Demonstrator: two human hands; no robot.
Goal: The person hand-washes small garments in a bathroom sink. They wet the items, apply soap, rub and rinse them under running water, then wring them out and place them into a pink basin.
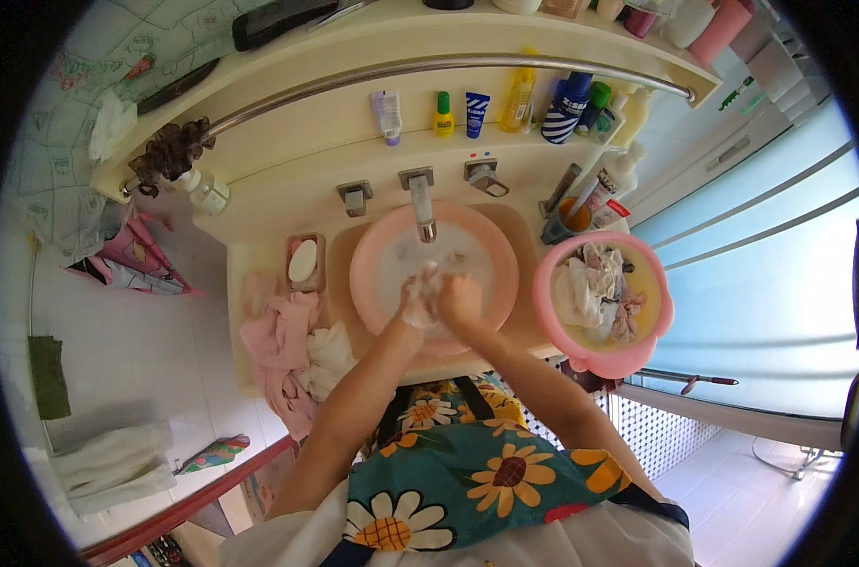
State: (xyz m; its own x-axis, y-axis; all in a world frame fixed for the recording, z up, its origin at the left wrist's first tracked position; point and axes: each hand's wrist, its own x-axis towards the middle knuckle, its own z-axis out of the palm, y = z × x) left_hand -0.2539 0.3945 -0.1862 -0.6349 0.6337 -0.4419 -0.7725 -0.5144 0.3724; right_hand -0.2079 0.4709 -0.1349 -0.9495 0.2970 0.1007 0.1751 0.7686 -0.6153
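A round pink basin (364, 283) of cloudy, sudsy water sits in the sink under the metal faucet (421, 205). My left hand (420, 294), wet with suds, is over the basin, close against my right hand (460, 301), whose fingers are curled. Something pale and foamy lies between them; whether it is cloth or only lather cannot be told. A small lump shows in the water near the basin's far side. On the counter at the left are a white bar of soap (303, 261) in a dish and a heap of pink cloth (280, 329) beside white cloth (328, 360).
At the right, a pink tub (543, 298) holds wet clothes (589, 283). Behind it stand a cup (567, 220) and a pump bottle (616, 177). A metal rail (429, 64) crosses above a ledge with tubes and bottles. Faucet handles (355, 197) flank the spout.
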